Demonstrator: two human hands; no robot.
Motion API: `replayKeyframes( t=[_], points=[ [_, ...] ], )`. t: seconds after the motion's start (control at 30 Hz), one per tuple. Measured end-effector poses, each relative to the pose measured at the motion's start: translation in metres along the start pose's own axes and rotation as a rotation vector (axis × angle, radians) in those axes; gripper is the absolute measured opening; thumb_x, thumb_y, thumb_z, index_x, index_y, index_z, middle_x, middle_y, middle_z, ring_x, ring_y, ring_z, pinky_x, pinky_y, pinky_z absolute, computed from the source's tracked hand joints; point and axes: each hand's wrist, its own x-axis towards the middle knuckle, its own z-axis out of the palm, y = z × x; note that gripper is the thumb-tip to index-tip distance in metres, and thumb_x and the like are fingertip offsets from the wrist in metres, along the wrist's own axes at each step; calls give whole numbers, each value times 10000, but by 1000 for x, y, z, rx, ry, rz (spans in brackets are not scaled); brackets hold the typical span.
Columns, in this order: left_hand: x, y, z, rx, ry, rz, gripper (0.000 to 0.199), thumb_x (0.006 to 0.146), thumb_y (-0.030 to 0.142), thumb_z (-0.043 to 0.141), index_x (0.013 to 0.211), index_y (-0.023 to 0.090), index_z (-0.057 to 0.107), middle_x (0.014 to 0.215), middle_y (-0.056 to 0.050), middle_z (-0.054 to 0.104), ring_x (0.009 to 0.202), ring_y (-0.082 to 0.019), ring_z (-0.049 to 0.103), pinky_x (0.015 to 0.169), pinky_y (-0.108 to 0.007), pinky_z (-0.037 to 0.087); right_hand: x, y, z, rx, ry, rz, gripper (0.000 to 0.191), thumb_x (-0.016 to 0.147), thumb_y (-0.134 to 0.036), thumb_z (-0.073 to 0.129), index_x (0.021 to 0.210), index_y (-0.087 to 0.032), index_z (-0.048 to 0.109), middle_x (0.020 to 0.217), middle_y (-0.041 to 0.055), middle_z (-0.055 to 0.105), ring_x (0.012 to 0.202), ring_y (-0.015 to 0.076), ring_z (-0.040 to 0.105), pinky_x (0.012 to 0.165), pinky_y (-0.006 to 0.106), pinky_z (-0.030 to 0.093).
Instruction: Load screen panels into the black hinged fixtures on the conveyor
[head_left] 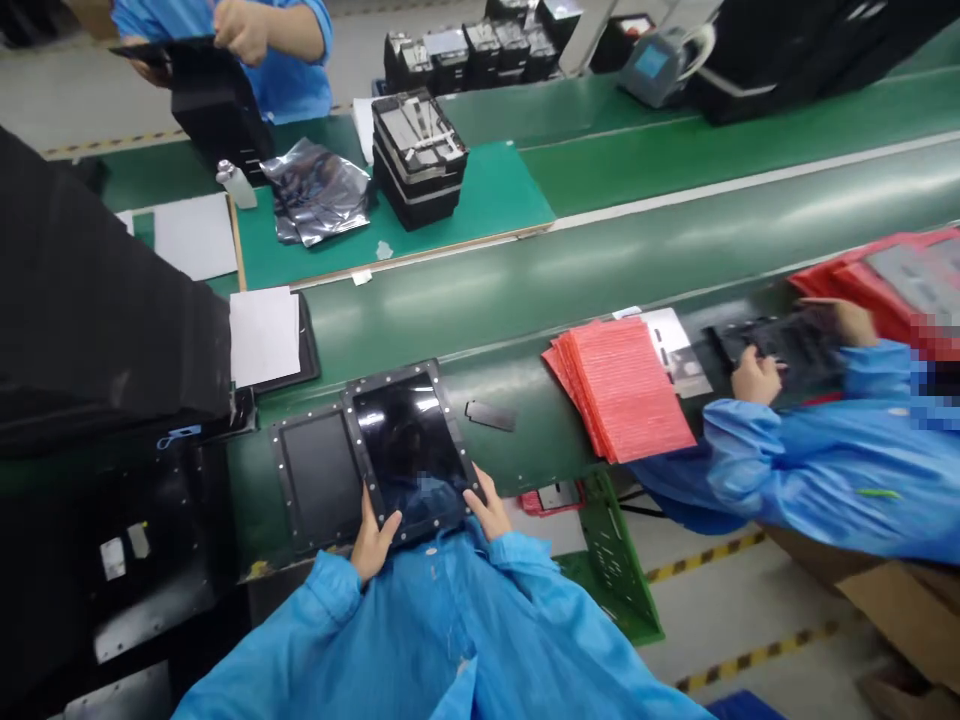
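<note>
Black-framed display panel held at the near edge of the green tabletop.
The person's left hand and right hand grip its lower sides; a matte framed panel lies just left.

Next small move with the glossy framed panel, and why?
I'd probably tilt the glossy framed panel slightly to check its surface: the left hand and right hand hold it near its lower corners, its dark face is turned up, and the reflections on it could hide marks.
</note>
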Motion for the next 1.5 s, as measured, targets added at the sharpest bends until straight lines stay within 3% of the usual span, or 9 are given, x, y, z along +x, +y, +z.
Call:
replayKeyframes(
  t=[0.27,0.43,0.57,0.8,0.97,1.1,1.2,1.3,1.5],
  points=[
    [-9,34,2,45,141,-23,875,735,562,600,1422,140,260,1420,-146,403,1353,-261,326,1136,-393,243,18,-13,-10,-83,-251,-173,712,793,-478,538,1399,-160,342,1373,159,412,1297,289,377,1085,475,318],
    [86,100,-28,85,231,106,673,809,496,526,1365,152,364,1409,-121,427,1332,-231,362,1121,-369,264,139,-76,13,-56,-359,-240,818,775,-506,531,1435,-116,247,1490,167,259,1388,263,221,1143,443,201],
    [143,127,-42,118,321,87,507,887,431,422,1308,149,410,1363,-131,468,1280,-208,429,1098,-370,293,201,-109,31,43,-366,-277,612,804,-511,491,1316,-181,422,1392,123,431,1305,244,375,1106,427,269],
    [144,135,-43,226,342,134,378,876,375,472,1176,149,515,1215,-110,578,1143,-207,537,1039,-360,372,195,-116,27,86,-246,-340,368,774,-508,548,989,-213,586,1031,63,631,994,238,569,924,401,431],
    [119,138,-23,436,471,160,572,828,401,561,1286,80,447,1374,-226,429,1310,-323,367,1087,-496,278,204,-117,36,59,-223,-308,449,762,-537,535,1052,-196,579,1112,93,623,1042,247,557,954,422,409],
    [33,93,4,949,42,593,534,838,424,567,1284,138,497,1377,-159,466,1338,-292,346,1106,-499,259,203,-117,37,-36,-194,-304,492,775,-490,536,1139,-159,550,1180,139,594,1083,263,545,975,444,402],
    [-13,57,10,998,-249,797,344,914,342,460,1175,169,602,1204,-104,625,1212,-212,515,1041,-396,384,195,-121,32,-206,-127,-409,481,803,-421,534,1177,-119,544,1194,175,578,1125,287,514,1008,471,371],
    [-15,46,4,934,-375,748,309,937,293,398,1090,234,660,1087,-75,683,1101,-192,601,932,-359,468,186,-132,35,-388,-136,-626,407,850,-343,487,1178,-119,574,1227,166,566,1206,298,439,1063,498,296],
    [11,48,-1,657,-456,745,289,910,299,442,1105,297,656,1108,-59,676,1087,-197,607,917,-354,468,176,-144,61,-638,-528,-842,379,883,-180,361,1102,-228,666,1142,67,647,1081,239,527,989,443,396]
  ],
)
